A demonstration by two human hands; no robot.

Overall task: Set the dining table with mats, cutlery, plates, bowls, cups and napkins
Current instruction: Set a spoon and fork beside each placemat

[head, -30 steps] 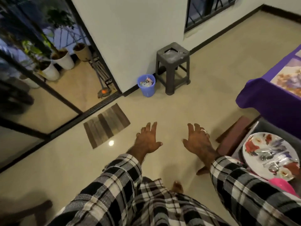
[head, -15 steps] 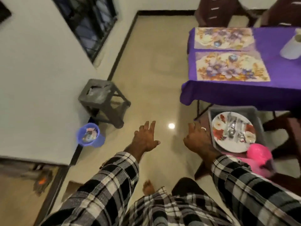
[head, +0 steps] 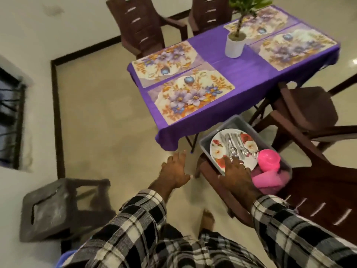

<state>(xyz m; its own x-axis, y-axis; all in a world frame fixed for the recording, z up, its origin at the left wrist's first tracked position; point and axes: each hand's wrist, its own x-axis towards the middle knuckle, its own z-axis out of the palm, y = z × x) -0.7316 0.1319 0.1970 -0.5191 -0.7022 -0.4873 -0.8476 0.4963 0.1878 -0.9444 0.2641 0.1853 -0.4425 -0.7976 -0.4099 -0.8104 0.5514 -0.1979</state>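
- Our right hand (head: 234, 169) reaches over the near rim of the grey tub (head: 216, 132) on the brown chair (head: 316, 190), fingers spread and fairly straight, its grip holding nothing; the fingertips lie at the near edge of the floral plate (head: 218, 149).
- The cutlery (head: 234, 145) lies on that plate, just toward 12 o'clock from our fingertips, long axes running roughly 12 to 6.
- Pink cups (head: 268, 159) sit in the tub toward 3 o'clock of the hand.
- Our left hand (head: 174, 174) hangs over the floor, fingers relaxed and empty, farther from the tub; the right is nearer.
- The counter (head: 231, 74) at 12 o'clock already carries four mats (head: 191, 95) and a potted plant (head: 234, 44).
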